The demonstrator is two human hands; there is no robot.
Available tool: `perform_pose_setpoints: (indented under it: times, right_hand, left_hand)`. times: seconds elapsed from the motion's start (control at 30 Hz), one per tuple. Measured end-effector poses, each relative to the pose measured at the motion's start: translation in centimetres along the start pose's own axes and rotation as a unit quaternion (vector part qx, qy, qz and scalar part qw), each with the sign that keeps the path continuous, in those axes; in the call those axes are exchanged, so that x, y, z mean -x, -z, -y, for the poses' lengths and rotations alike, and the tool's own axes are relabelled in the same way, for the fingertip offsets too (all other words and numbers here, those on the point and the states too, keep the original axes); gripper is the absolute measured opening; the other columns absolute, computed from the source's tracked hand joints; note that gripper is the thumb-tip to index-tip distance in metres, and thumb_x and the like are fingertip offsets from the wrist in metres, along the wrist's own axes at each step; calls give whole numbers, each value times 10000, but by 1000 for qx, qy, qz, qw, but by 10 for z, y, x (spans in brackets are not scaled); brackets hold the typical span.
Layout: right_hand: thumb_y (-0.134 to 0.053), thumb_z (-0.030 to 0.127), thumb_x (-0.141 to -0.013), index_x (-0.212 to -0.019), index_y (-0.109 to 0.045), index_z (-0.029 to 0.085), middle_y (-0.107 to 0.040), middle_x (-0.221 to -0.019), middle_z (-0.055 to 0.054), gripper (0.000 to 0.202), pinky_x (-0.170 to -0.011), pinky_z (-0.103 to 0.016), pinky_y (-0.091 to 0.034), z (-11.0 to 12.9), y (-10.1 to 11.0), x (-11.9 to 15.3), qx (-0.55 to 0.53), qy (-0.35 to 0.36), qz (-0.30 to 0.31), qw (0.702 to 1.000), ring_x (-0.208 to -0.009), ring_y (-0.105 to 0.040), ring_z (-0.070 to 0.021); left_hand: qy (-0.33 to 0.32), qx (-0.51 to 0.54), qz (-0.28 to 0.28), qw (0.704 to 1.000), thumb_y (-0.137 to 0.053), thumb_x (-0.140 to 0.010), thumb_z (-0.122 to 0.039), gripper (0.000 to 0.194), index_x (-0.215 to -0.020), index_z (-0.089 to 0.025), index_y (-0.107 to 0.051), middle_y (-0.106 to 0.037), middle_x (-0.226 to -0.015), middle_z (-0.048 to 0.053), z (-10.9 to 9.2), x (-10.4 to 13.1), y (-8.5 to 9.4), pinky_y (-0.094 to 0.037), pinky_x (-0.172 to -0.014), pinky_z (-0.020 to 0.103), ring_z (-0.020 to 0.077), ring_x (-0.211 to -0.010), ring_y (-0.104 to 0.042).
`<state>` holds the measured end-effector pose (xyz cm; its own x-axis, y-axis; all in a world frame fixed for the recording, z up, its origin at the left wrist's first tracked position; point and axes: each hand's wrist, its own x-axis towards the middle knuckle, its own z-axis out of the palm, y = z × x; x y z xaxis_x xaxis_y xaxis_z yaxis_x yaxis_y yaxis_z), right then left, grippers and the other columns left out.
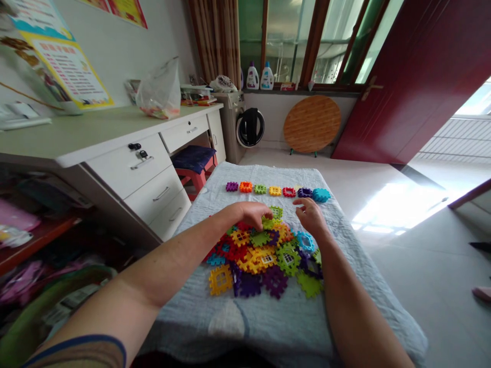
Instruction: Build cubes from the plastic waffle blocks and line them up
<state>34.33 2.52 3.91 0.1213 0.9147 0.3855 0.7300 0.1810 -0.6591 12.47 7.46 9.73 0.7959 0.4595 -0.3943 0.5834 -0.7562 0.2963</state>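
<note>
Lime-green notched building pieces lie at the far edge of a mixed pile of interlocking building pieces. My left hand reaches over this pile, its fingers bent down and closed on a green piece; the fingertips are partly hidden. To its right, my right hand hovers with fingers apart and holds nothing. Just beyond it runs a row of single pieces in several colours, among them a yellow piece, a red piece and a dark purple piece. A turquoise stack ends the row at the right.
A pale blue cloth covers the table. On the left is a desk with drawers and a plastic bag. A stool, a washing machine and a round wooden tabletop stand beyond.
</note>
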Motion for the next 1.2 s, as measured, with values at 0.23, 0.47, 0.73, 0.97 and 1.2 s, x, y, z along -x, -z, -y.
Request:
perform_pose_setpoints:
  times: [0.23, 0.47, 0.73, 0.97, 1.2]
  right_hand:
    - [-483, 211, -712, -896, -691, 172, -662, -894, -58, 280, -727, -308, -470, -15, 7, -3, 27, -30, 8, 999, -644, -566, -143]
    - [-494, 181, -696, -883, -690, 169, -672, -919, -65, 272, -751, -307, -474, -11, 5, -2, 43, -43, 33, 998, -665, -585, -144]
    - [-495, 188, -702, -891, -685, 159, -668, -895, -71, 269, -739, -313, -480, -13, 5, -1, 35, -60, 39, 997, -654, -586, -147]
    - [-485, 199, -716, -902, -682, 167, -670, -892, -68, 272, -706, -300, -475, -18, 0, 1, 42, -48, 53, 997, -664, -593, -152]
    - [-490, 217, -723, -897, -681, 170, -665, -892, -64, 263, -668, -282, -464, -24, -5, 2, 51, -46, 64, 996, -641, -579, -139]
  left_hand:
    - [-8, -23, 64, 998, -658, -614, -181, 553, -1167, -176, -626, -680, -1116, 45, -2, -14, 3, -499, -794, 267, 208, -931, -630]
    - [1, -37, 106, 994, -703, -559, -198, 737, -1281, -212, -559, -629, -1210, 65, -5, -25, 9, -499, -731, 255, 205, -910, -619]
    - [-18, -13, -30, 999, -732, -581, -322, 594, -1141, -165, -610, -644, -1118, 69, 6, -8, 13, -467, -792, 247, 205, -954, -599]
    - [179, 48, -202, 962, -727, -586, -359, 498, -1029, -157, -626, -680, -940, 29, 111, 42, 13, -439, -666, 231, 184, -817, -614]
    - [328, 16, -160, 931, -787, -509, -328, 551, -1027, -186, -665, -714, -961, 39, 172, 50, -10, -468, -667, 238, 235, -869, -651]
